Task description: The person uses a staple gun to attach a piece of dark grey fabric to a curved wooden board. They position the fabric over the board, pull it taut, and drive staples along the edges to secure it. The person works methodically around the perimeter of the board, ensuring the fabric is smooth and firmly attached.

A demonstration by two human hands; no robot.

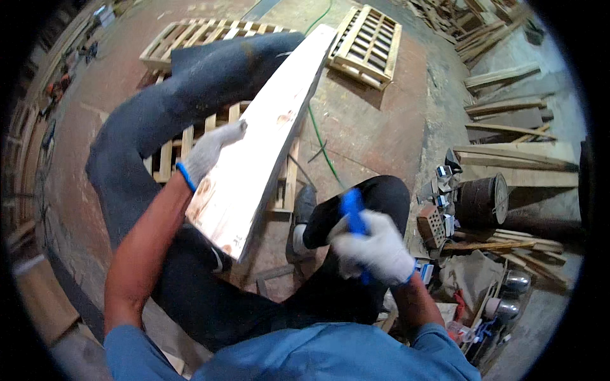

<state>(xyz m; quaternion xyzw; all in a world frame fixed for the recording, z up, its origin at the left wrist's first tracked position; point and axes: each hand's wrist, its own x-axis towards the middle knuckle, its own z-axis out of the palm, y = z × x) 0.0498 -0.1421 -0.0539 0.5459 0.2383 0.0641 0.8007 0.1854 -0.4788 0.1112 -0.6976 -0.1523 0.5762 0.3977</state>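
Note:
My left hand (213, 149), in a white glove with a blue cuff, grips the long edge of a pale wooden board (260, 152). The board slants from above my lap toward the upper middle, with knots on its face. My right hand (372, 247), also gloved and blurred by motion, is closed around a blue tool (352, 203) just right of the board, above my bent right leg. The tool's exact kind is unclear.
Slatted pallets (363, 44) lie beyond the board and beneath it. A dark grey bent form (121, 127) arches on the left. A green hose (321, 140) crosses the floor. Loose planks (508, 152), a rusty bucket (483, 200), a perforated brick (432, 225) and clutter line the right.

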